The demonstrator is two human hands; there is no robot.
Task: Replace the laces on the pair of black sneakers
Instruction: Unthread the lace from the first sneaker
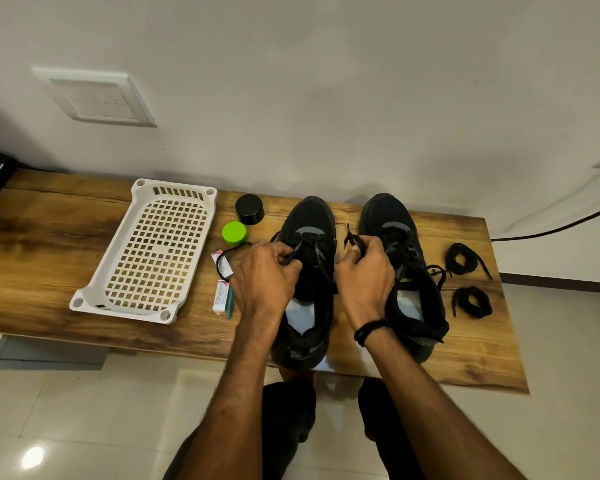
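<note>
The left hand [264, 271] is over the tongue of the left sneaker [309, 216], with its fingers [284, 252] curled and pinching a black lace strand [294, 255] at the eyelet row. The right hand [364, 271] is between the two shoes; its fingers [365, 247] are curled round a black lace end [354, 240], whose tip projects upward just beyond the fingertips. Whether both hands hold the same lace cannot be determined. The left sneaker lies directly under and ahead of the left fingers, toe away from the person, heel at the near edge of the bench [49, 237]. The right sneaker [392, 216] stands just to the right of the right fingers, parallel to the first, with its own lace in place and loose. Two coiled black laces [463, 258] [471, 301] lie on the bench further right of the right fingers, beyond the right sneaker and apart from it. To the left of the left fingers, near them, lie a black cord loop [227, 252] and two small tubes [224, 265] [220, 295]. Beyond these, further from the person, stand a green round container [234, 233] and a black round container [249, 209]. A white perforated tray [174, 306] lies well to the left of the left fingers. A black band [369, 330] circles the right wrist.
</note>
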